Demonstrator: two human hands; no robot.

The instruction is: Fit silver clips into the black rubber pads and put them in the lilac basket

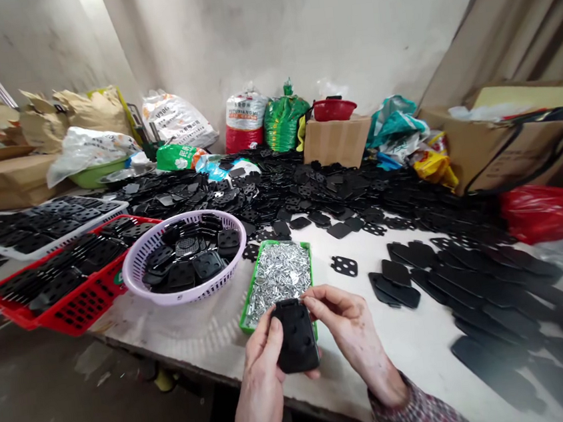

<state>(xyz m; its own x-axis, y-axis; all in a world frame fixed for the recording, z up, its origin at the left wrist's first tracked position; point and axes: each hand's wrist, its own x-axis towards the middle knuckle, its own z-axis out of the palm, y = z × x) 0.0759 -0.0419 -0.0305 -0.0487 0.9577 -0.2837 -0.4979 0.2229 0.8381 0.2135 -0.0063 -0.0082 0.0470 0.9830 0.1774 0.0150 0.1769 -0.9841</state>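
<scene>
My left hand (pixel 262 367) is wrapped round a black plastic plate (pixel 295 336), thumb on its face, above the table's front edge. My right hand (pixel 349 328) pinches at the plate's top right corner; whether a small metal piece sits between its fingertips is too small to tell. Just beyond the plate lies a green tray (pixel 249 288) filled with small shiny metal clips (pixel 278 275). A pierced black plate (pixel 344 266) lies alone on the white table (pixel 361 296) to the right of the tray.
A lilac basket (pixel 138 253) of black plates stands left of the tray, then a red crate (pixel 78 309) and a white crate (pixel 38 243). Black plates are heaped across the back (pixel 309 188) and in rows on the right (pixel 480 284). Bags and cardboard boxes (pixel 335 141) line the wall.
</scene>
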